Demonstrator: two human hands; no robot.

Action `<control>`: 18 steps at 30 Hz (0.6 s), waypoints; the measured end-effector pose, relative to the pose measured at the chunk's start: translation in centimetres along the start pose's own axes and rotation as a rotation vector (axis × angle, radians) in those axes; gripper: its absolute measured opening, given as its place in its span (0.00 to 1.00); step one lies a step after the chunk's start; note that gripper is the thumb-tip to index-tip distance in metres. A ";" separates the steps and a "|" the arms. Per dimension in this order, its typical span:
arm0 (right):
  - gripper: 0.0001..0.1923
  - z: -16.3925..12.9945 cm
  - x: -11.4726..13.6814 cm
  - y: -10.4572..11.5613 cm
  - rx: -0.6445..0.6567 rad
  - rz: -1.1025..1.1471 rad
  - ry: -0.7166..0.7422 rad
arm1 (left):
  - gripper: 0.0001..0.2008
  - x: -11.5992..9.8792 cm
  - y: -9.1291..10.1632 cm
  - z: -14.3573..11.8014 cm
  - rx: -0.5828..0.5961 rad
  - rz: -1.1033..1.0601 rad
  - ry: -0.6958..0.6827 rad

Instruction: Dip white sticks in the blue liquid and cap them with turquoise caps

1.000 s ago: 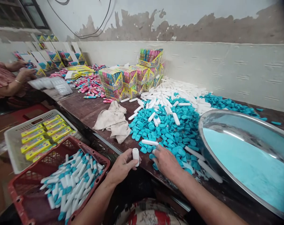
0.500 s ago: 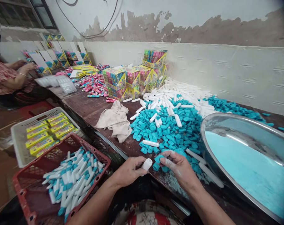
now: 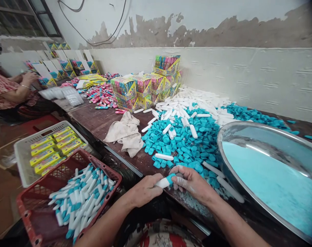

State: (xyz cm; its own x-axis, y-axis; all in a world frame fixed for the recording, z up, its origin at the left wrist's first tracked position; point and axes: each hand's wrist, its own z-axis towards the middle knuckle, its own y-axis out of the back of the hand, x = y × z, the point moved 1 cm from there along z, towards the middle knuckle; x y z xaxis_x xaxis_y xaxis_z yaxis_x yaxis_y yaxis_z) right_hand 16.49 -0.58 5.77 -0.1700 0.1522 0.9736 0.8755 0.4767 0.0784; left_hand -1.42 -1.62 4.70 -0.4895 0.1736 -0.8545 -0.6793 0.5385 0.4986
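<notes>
Your left hand (image 3: 145, 189): fingers curled closed around the white tube (image 3: 162, 183), held level just in front of the heap of teal caps (image 3: 186, 144). Your right hand (image 3: 193, 183): fingertips pinched on the teal cap (image 3: 170, 178) seated on the tube's end, both hands meeting at the near edge of the table (image 3: 94, 123). Steel basin (image 3: 248, 132) of blue powder: right of the cap heap. Beige cloth (image 3: 126, 133): left of the heap. Red crate (image 3: 37, 219) of capped tubes: below and left of the heap, beside your left arm.
</notes>
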 end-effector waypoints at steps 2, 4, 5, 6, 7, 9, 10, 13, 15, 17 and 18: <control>0.15 0.5 0.3 0.4 0.034 -0.004 -0.005 | 0.08 0.1 -0.3 0.7 -0.082 0.199 0.020; 0.15 1.0 0.5 0.8 0.031 0.011 -0.007 | 0.12 0.0 -0.5 1.7 -0.121 0.388 0.069; 0.14 1.2 0.5 1.1 0.020 0.026 -0.008 | 0.13 -0.1 -0.5 2.2 -0.123 0.469 0.085; 0.14 1.5 0.4 1.4 0.006 0.045 -0.010 | 0.14 -0.2 -0.5 2.8 -0.117 0.541 0.094; 0.13 1.7 0.3 1.6 -0.011 0.064 -0.012 | 0.15 -0.4 -0.5 3.4 -0.110 0.607 0.100; 0.12 2.0 0.0 2.0 -0.039 0.102 -0.017 | 0.15 -0.7 -0.4 4.3 -0.101 0.710 0.113; 0.12 2.1 -0.2 2.0 -0.049 0.119 -0.019 | 0.14 -0.8 -0.4 4.6 -0.101 0.745 0.121; 0.12 2.5 -0.8 1.9 -0.074 0.171 -0.028 | 0.11 -1.0 -0.6 5.3 -0.106 0.794 0.138; 0.12 2.7 -1.0 1.8 -0.086 0.194 -0.045 | 0.11 -1.1 -0.8 5.5 -0.108 0.800 0.143; 0.13 2.9 -1.0 1.8 -0.085 0.195 -0.065 | 0.11 -1.1 -0.9 5.6 -0.107 0.806 0.150; 0.13 3.0 -1.0 1.9 -0.076 0.187 -0.070 | 0.11 -1.2 -1.0 5.6 -0.107 0.808 0.153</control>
State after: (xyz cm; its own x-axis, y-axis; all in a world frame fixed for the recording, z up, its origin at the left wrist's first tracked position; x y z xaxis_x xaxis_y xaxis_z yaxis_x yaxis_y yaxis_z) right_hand 17.00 2.74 4.31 -0.0303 0.2928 0.9557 0.9260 0.3681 -0.0834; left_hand 2.90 2.30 4.39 -0.9130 0.3548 -0.2013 -0.1307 0.2131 0.9682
